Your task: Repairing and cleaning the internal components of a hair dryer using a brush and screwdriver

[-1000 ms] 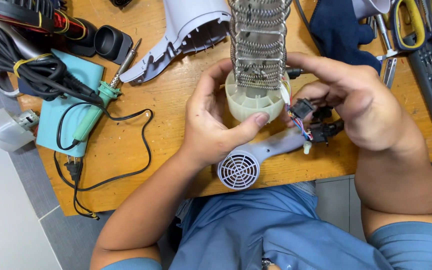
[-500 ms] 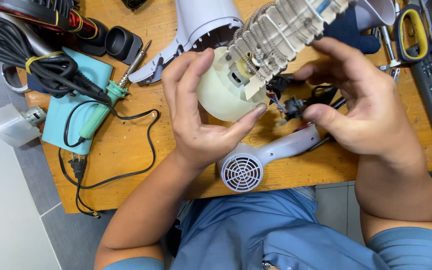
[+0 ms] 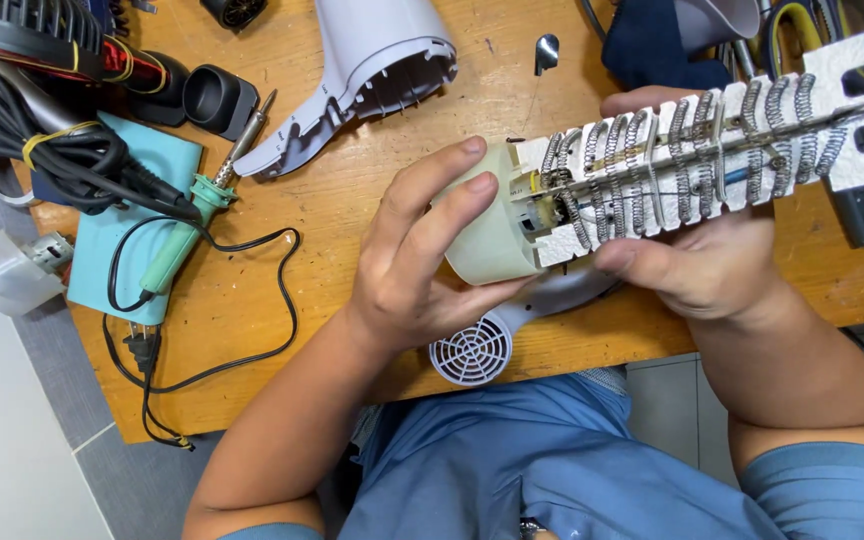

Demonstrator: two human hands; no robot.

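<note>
Both hands hold a hair dryer's inner assembly above the wooden table (image 3: pixel 282 290). My left hand (image 3: pixel 417 265) wraps the pale round motor housing (image 3: pixel 482 245) at its left end. My right hand (image 3: pixel 692 260) supports the white heating element frame (image 3: pixel 712 160) wound with metal coils, thumb on its lower edge. The assembly lies almost level, its coil end pointing right. Under the hands lies a grey dryer shell half with a round grille (image 3: pixel 472 350).
The other grey dryer shell half (image 3: pixel 362 70) lies at the top. A green soldering iron (image 3: pixel 187 235) with black cord rests on a teal pad (image 3: pixel 102 260). Coiled black cable (image 3: pixel 42 150) sits at left. Pliers and tools (image 3: pixel 792 30) lie top right. A dark cloth (image 3: pixel 652 45) is nearby.
The assembly has tipped from upright to nearly level, coil end swinging right. My left hand has shifted round the motor housing and my right hand has moved under the coil frame.
</note>
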